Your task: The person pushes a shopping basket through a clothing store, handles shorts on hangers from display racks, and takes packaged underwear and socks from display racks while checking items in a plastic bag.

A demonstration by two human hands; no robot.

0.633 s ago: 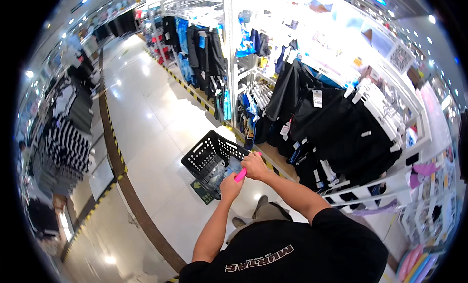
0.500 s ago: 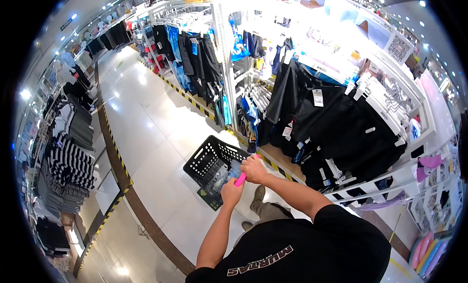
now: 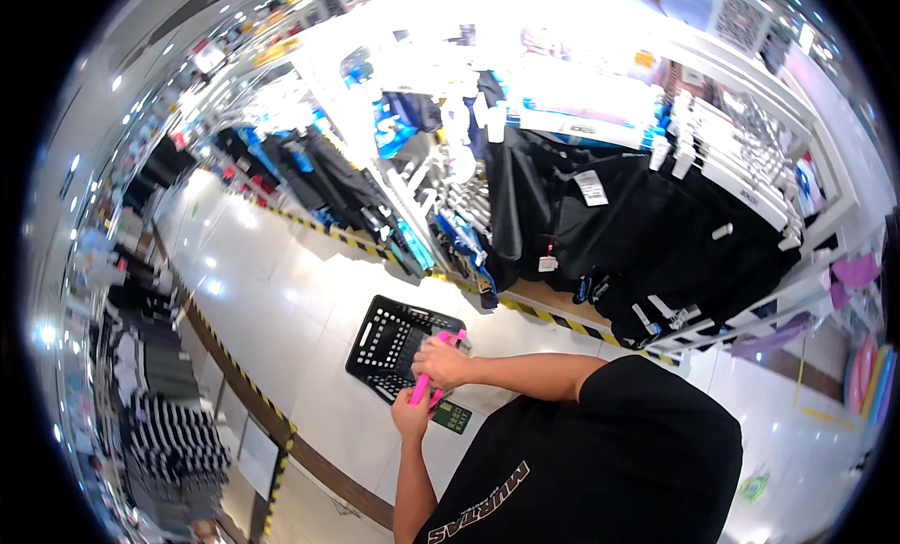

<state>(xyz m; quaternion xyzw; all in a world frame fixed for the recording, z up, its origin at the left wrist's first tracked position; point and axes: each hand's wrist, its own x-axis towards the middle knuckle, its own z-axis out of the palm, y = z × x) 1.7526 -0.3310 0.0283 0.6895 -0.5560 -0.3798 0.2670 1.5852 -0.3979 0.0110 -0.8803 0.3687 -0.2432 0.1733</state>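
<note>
A black perforated plastic basket (image 3: 375, 342) is low over the tiled floor in front of me. My left hand (image 3: 412, 415) is closed on the lower part of its pink handle (image 3: 421, 387). My right hand (image 3: 439, 360) grips the same handle farther up, hiding part of it, with my forearm stretched across from the right. Both hands are above the basket's right portion and hide some of its inside. A green floor sign (image 3: 451, 418) shows beside the basket's lower right.
Racks of black garments (image 3: 591, 235) and blue clothing (image 3: 394, 127) line the front and right, edged by yellow-black floor tape (image 3: 539, 312). Stacked striped clothes (image 3: 173, 432) stand at the left. Colourful rolled items (image 3: 867, 375) are at the far right. The tiled aisle (image 3: 262, 300) runs away upper left.
The view has tilted, with the racks slanting and the aisle lower at left. The basket and both hands sit lower in the picture, and my right forearm lies more level.
</note>
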